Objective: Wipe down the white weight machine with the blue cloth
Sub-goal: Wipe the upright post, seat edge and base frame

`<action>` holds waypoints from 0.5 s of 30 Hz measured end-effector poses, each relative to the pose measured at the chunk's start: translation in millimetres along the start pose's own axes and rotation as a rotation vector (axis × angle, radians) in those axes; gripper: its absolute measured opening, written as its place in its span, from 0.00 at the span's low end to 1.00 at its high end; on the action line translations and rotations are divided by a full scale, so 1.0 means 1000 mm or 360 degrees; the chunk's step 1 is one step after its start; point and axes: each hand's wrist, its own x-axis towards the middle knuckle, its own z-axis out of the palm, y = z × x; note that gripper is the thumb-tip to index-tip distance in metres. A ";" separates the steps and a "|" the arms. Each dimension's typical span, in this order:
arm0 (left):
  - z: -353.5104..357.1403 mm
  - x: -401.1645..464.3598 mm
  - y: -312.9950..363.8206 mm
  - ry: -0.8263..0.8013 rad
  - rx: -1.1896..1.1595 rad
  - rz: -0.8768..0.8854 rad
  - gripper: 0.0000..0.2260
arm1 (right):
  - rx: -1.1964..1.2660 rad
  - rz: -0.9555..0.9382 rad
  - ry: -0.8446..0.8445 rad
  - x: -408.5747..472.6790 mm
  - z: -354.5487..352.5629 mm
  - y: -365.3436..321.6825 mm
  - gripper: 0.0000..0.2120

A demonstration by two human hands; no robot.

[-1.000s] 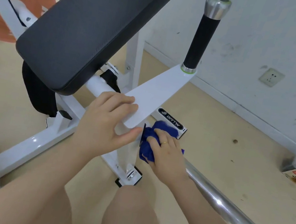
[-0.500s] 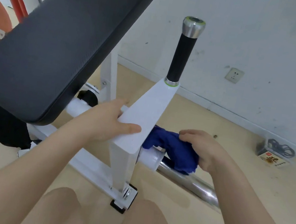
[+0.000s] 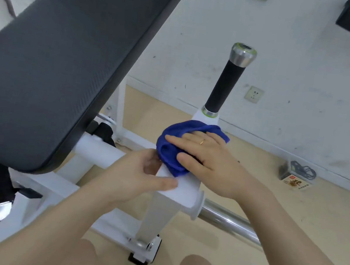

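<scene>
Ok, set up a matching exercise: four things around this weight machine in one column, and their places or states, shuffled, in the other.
1. blue cloth
2. left hand
3. box
4. wall socket

A. on the floor by the wall
B. on the wall behind the handle
C. under the right hand, on the white arm
D. holding the white arm's near end

Pairs: 1-C, 2-D, 3-A, 4-B

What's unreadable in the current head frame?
- White arm plate: its middle is hidden under the blue cloth and right hand.
- Chrome bar: far end hidden behind the right forearm.
- Small box by the wall: print too small.
- Black pad: cut off by the top and left edges.
</scene>
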 end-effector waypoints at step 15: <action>-0.005 -0.002 -0.009 -0.0077 -0.0136 0.0071 0.21 | -0.0177 0.0234 0.0433 -0.035 0.025 -0.013 0.26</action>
